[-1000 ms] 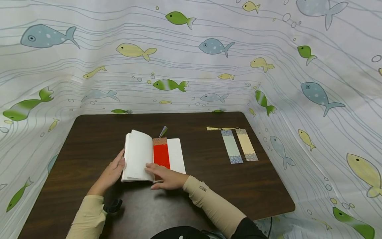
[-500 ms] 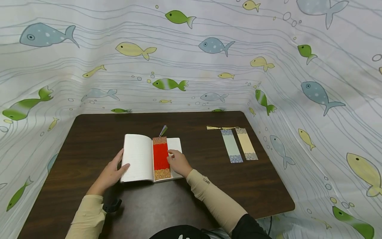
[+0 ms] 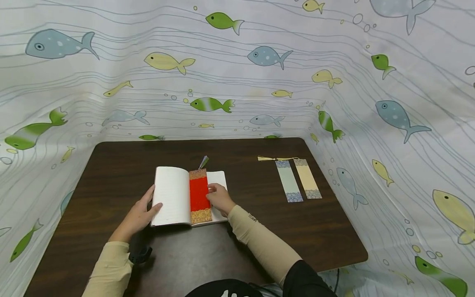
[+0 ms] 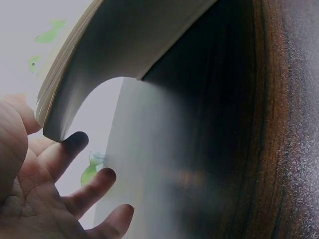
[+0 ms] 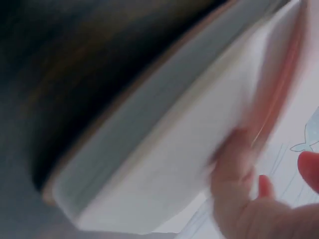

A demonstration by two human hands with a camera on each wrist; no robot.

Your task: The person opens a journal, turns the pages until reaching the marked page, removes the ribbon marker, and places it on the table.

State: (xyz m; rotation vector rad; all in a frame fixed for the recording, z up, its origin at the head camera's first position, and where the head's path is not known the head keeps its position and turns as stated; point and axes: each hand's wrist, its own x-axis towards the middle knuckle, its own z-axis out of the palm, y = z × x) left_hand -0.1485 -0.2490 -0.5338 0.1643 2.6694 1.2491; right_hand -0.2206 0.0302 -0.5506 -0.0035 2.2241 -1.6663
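An open notebook [image 3: 171, 196] lies on the dark wooden table [image 3: 130, 159]. My left hand [image 3: 136, 218] holds its left edge, thumb on the page. In the left wrist view, that edge is raised off the table, with fingers [image 4: 102, 181] spread beneath it. A red bookmark [image 3: 199, 194] with gold patterned ends lies along the fold, its tassel [image 3: 203, 162] reaching past the top of the pages. At the bookmark's right edge, my right hand [image 3: 222, 201] pinches it with curled fingers. The right wrist view shows the bookmark [image 5: 284, 92] tilted up from the page, blurred.
To the right on the table lie a pale green bookmark [image 3: 289, 181] and a cream one [image 3: 307, 179], yellow tassels at their tops. A fish-patterned curtain [image 3: 230, 82] hangs behind and beside the table. A black band [image 3: 140, 255] is near my left wrist.
My right hand has gone from the left page to the bookmark's right edge. The lifted page has settled flat under my left thumb. The bookmark has shifted slightly left and up.
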